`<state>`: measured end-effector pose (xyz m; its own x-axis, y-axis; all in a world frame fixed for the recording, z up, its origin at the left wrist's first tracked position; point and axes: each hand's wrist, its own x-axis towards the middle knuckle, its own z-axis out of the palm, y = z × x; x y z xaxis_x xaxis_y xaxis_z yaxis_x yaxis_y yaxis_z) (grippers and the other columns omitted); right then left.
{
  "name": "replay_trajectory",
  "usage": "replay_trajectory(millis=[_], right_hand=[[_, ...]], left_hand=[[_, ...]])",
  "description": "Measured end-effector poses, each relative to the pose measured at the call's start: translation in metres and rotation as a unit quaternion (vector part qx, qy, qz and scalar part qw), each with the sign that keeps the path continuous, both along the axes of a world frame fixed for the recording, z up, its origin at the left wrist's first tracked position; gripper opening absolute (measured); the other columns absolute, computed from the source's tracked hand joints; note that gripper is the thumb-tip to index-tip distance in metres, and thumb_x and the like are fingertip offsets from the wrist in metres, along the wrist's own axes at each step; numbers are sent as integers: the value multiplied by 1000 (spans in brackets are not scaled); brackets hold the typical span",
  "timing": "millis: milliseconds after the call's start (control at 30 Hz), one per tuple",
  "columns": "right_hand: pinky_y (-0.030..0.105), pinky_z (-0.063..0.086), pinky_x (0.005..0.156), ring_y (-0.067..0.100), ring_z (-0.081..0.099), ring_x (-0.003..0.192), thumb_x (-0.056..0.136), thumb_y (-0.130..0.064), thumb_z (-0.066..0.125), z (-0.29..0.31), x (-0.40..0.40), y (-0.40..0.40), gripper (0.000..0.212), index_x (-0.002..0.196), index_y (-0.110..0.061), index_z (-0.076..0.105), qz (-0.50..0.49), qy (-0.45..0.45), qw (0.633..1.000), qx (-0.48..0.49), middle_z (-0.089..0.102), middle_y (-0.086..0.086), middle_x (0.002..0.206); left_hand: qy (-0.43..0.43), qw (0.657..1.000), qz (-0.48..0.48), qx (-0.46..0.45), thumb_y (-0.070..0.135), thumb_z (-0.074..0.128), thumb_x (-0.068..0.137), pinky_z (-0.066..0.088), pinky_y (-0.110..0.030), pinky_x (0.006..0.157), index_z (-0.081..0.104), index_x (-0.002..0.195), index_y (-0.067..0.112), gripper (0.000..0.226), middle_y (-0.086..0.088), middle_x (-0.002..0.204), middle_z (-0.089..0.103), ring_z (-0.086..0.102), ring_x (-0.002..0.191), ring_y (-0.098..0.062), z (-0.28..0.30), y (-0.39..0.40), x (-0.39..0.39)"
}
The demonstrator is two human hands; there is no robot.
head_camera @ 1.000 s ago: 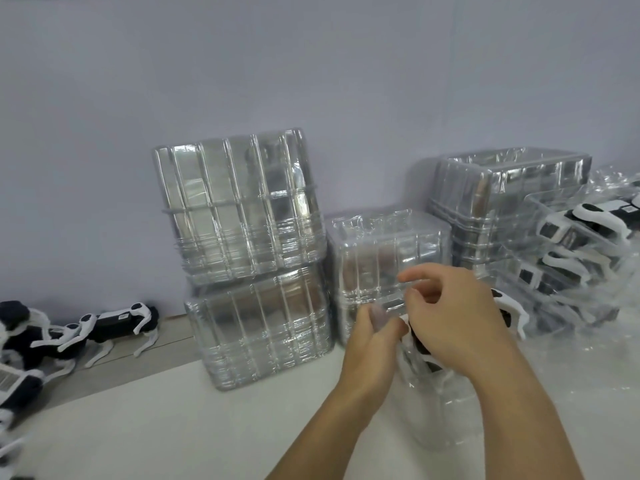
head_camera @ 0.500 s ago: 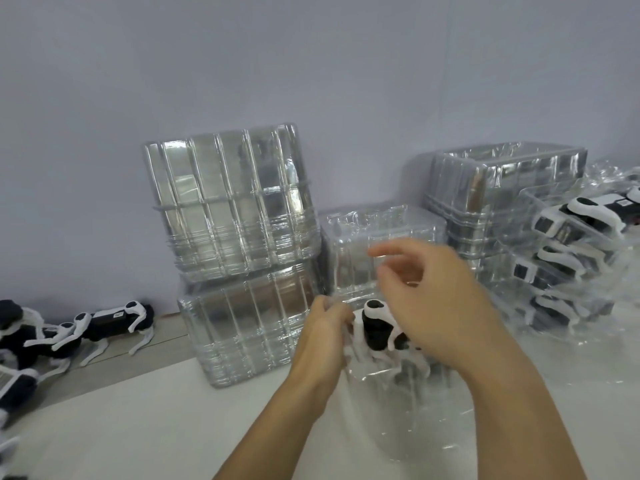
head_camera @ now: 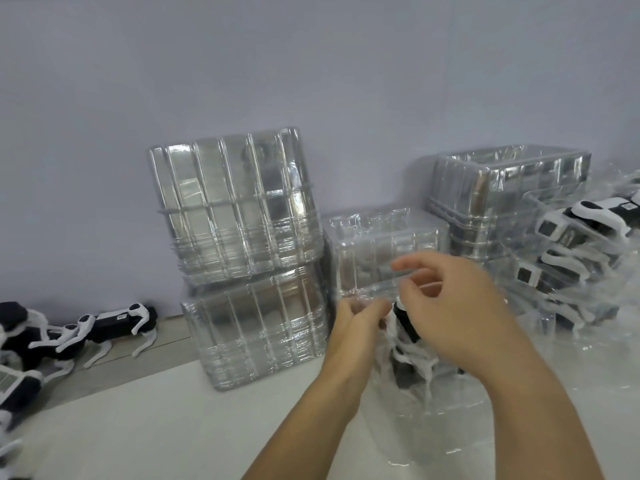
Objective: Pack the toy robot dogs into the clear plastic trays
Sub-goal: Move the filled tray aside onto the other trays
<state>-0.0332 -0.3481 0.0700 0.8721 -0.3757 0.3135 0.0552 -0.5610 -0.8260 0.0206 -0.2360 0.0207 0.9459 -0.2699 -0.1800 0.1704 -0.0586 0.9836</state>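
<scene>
A black-and-white toy robot dog [head_camera: 407, 344] sits inside a clear plastic tray [head_camera: 436, 403] on the white table in front of me. My left hand [head_camera: 356, 327] grips the tray's near-left upper edge. My right hand [head_camera: 460, 306] is over the dog and pinches the clear lid edge at the top of the tray. The dog is partly hidden by my right hand and by glare on the plastic.
Stacks of empty clear trays [head_camera: 242, 258] stand against the wall, with a smaller stack [head_camera: 381, 244] behind my hands and another [head_camera: 505, 202] at right. Packed dogs in trays [head_camera: 581, 258] pile at far right. Loose robot dogs [head_camera: 114, 323] lie at left.
The tray with the dog has shifted left and turned so the dog shows. My left hand moved left along the tray edge; my right hand now pinches the lid over the dog.
</scene>
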Motion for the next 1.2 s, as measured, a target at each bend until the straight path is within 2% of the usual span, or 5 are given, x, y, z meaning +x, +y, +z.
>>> replay_trajectory(millis=[167,400,833,1033,1200], right_hand=[[3,41,48,-22,55,78,95,-26,59,-3,4,5,23,109,-42,65,28,36,999,-15,66,-19,91],[6,39,49,-7,58,78,95,-26,60,-6,6,5,26,114,-43,64,8,53,998,-45,59,-21,98],[-2,34,70,-5,56,86,92,-13,59,9,5,22,27,105,-33,70,-56,-106,992,-45,67,-18,97],[0,38,76,-4,62,88,90,-6,58,22,7,61,34,100,-36,70,-6,-201,980,-10,67,-26,94],[-7,33,76,-20,56,94,89,-3,59,20,12,76,36,98,-36,71,29,-197,980,6,66,-29,89]], left_hand=[[88,987,73,-114,71,69,54,50,-47,96,53,113,34,72,2,119,65,64,113,-20,-15,-2,-14],[102,970,91,-201,51,70,80,57,-53,92,52,118,21,51,-2,105,68,71,99,-25,-14,-26,-16],[-112,984,84,109,42,55,98,55,-37,93,63,104,26,19,11,101,64,62,96,-11,19,46,-10],[-501,800,168,284,21,73,87,39,-4,87,53,114,29,35,7,120,48,46,102,2,108,100,28],[-547,618,119,552,52,83,74,22,-43,116,27,153,20,102,-6,153,33,27,143,-29,178,115,70]])
